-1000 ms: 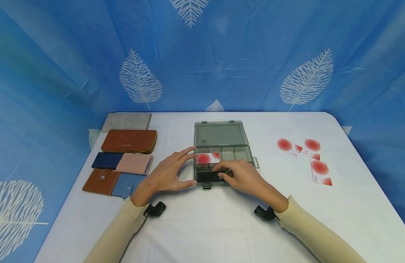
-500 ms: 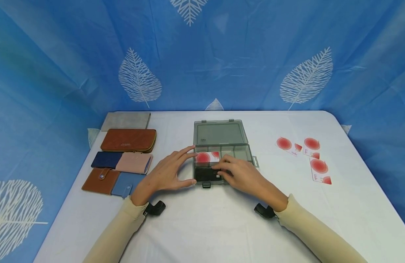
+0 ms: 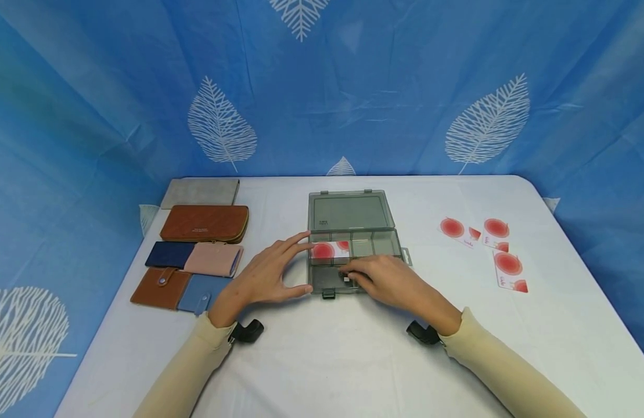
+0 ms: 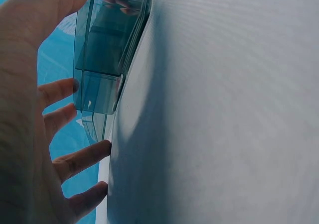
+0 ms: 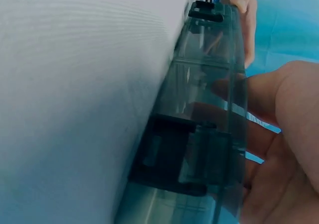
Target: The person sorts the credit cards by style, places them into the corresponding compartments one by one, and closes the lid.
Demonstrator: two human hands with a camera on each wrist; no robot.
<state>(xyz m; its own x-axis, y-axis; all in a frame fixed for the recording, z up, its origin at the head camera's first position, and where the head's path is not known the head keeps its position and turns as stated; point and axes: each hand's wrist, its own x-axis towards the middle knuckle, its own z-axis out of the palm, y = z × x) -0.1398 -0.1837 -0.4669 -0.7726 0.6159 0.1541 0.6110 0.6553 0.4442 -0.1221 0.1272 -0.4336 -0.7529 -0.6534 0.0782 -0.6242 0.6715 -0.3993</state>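
A grey see-through compartment box [image 3: 387,242] lies on the white table, its lid [image 3: 351,210] folded flat behind it. A red-and-white card [image 3: 329,250] sits in its back-left compartment. My left hand [image 3: 264,274] braces the box's left side with straight fingers, thumb at the front corner; the left wrist view shows the box [image 4: 107,59] beside those fingers [image 4: 75,159]. My right hand [image 3: 392,281] reaches into the front compartment and its fingers curl on a black card [image 3: 345,276], mostly hidden there. Through the box wall, the black card [image 5: 169,154] shows in the right wrist view.
Several wallets lie at the left: grey [image 3: 200,192], long brown [image 3: 204,223], navy [image 3: 170,254], pink [image 3: 214,259], brown snap [image 3: 159,288], blue [image 3: 198,293]. Three red-and-white cards [image 3: 496,233] lie at the right. A blue leaf-print curtain surrounds the table.
The black card lay flat and plainly visible in the front compartment; now it has moved right under my right hand's fingers and the compartment's left part shows grey. My left hand has stayed put.
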